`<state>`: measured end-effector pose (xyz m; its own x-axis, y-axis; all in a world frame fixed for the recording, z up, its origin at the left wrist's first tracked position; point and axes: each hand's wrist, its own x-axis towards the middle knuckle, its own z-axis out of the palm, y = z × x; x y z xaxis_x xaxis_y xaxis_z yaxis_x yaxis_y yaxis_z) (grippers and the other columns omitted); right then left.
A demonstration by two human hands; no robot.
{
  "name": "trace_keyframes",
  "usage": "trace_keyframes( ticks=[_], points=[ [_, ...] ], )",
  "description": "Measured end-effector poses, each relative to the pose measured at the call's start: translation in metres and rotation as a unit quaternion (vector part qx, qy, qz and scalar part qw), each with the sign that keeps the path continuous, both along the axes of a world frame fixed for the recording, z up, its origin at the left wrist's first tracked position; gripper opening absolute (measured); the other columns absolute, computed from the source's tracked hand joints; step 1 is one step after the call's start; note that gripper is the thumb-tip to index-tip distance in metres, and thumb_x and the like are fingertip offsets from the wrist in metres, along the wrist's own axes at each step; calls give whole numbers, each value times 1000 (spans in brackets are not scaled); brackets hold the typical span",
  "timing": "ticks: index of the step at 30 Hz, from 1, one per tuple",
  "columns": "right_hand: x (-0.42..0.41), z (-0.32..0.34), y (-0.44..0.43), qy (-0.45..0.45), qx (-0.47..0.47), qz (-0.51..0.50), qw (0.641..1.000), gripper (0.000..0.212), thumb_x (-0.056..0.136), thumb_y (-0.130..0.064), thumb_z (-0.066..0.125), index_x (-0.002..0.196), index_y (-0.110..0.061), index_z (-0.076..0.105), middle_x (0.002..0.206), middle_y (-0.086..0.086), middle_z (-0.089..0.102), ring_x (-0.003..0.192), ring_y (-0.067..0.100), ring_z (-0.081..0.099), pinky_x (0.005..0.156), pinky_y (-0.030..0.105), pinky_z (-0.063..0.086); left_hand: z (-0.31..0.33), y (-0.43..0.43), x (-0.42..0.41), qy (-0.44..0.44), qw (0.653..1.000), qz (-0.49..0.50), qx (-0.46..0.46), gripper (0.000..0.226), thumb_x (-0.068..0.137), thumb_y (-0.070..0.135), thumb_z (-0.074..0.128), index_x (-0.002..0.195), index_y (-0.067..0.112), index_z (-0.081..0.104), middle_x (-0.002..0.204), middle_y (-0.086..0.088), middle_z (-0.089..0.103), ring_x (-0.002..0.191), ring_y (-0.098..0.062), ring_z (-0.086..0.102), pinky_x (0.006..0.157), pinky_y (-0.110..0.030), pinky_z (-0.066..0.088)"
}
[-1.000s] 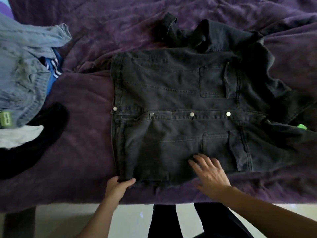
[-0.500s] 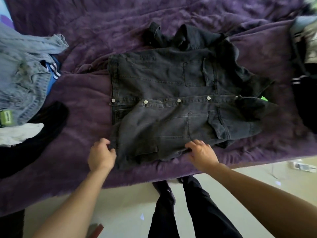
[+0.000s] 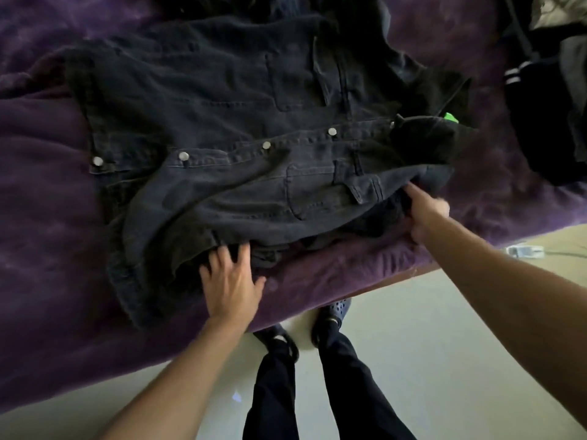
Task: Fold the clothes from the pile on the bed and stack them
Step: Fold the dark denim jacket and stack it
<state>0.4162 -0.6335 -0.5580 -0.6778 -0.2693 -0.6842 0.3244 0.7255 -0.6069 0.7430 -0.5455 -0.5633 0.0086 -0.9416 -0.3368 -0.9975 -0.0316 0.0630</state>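
Black denim jacket (image 3: 222, 100): spread front-up across the purple blanket (image 3: 47, 217) at the bed's near edge, a row of metal snaps (image 3: 266, 145) running along its middle and its near front panel raised off the cover.
Left hand (image 3: 230, 282): fingers straight and spread, tips tucked under the jacket's raised near hem.
Right hand (image 3: 425, 211): motion-blurred, fingers curled on the jacket's near edge toward the collar end, holding the cloth up.
Green tag (image 3: 451, 117): bright at the collar end, just beyond the right hand.
Clothes pile (image 3: 540, 115): dark garments, one with white stripes, heaped on the blanket at far right, apart from the jacket.
Floor (image 3: 444, 344): pale, with the person's legs in dark trousers (image 3: 346, 392) standing against the bed.
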Motion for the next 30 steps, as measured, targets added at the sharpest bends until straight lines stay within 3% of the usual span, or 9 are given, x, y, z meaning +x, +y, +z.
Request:
trace_keyframes(
  ticks=[2, 6, 9, 12, 17, 21, 24, 27, 30],
  points=[
    [-7, 7, -20, -2, -53, -7, 999, 59, 70, -26, 84, 118, -6, 58, 96, 8, 68, 70, 17, 68, 48, 27, 55, 0, -20, 2, 4, 1000, -15, -10, 55, 62, 13, 81, 114, 10, 64, 100, -22, 61, 94, -41, 57, 77, -49, 44],
    [-29, 44, -45, 71, -112, 118, 984, 25, 71, -26, 82, 88, -14, 68, 81, 5, 69, 58, 12, 67, 48, 26, 55, 32, -43, 14, 96, 994, -32, 34, 44, 70, -3, 61, 110, 13, 71, 96, -16, 69, 89, -39, 64, 75, -47, 51],
    [-59, 80, -43, 105, -53, 192, 974, 21, 69, -28, 81, 76, -17, 64, 66, 2, 60, 31, 6, 49, 32, 16, 37, 76, -47, 32, 165, 973, -15, 161, 39, 77, -2, 57, 102, 23, 74, 96, 1, 73, 99, -23, 66, 84, -27, 49],
    [-90, 104, -41, 74, 20, 227, 971, 18, 73, -17, 74, 69, -15, 57, 58, 5, 54, 27, 7, 43, 31, 12, 31, 116, -69, 59, 204, 949, 33, 237, 36, 77, -10, 57, 89, 18, 77, 84, 5, 73, 83, -9, 66, 70, -8, 43],
    [-103, 108, -71, -25, 71, 242, 967, 25, 91, -18, 58, 69, -19, 47, 33, -6, 44, 23, 2, 34, 36, 7, 27, 121, -136, 100, 175, 953, 197, 149, 21, 84, -5, 60, 95, 8, 74, 98, -21, 70, 86, -27, 62, 75, -31, 44],
    [-84, 93, -93, -117, -61, 164, 978, 12, 98, -26, 46, 95, -19, 56, 74, 2, 71, 55, 9, 66, 46, 14, 42, 93, -143, 94, -13, 963, 268, -30, 38, 87, 22, 60, 124, 14, 60, 121, -24, 55, 112, -45, 50, 92, -52, 46],
    [-87, 68, -70, 169, -59, 306, 935, 28, 90, -9, 47, 115, -14, 59, 90, 5, 70, 78, 21, 67, 59, 28, 52, 73, -113, 51, 44, 980, 145, -130, 37, 85, 26, 61, 119, 12, 62, 112, -24, 54, 104, -45, 50, 86, -53, 44],
    [-90, 40, -23, 376, -1, 548, 747, 56, 78, -11, 59, 133, -16, 49, 124, 13, 56, 114, 35, 51, 88, 45, 48, 50, -68, -4, 54, 997, -43, -20, 66, 74, 46, 71, 133, 21, 54, 126, -13, 52, 114, -36, 48, 90, -48, 42],
    [-90, 20, -19, 335, 13, 520, 786, 92, 73, -29, 72, 148, -26, 20, 149, 11, 33, 132, 34, 35, 100, 48, 40, 20, -38, -37, -32, 988, -111, 99, 101, 70, 59, 71, 151, 33, 17, 154, -9, 23, 141, -29, 22, 105, -45, 28]
  ],
)
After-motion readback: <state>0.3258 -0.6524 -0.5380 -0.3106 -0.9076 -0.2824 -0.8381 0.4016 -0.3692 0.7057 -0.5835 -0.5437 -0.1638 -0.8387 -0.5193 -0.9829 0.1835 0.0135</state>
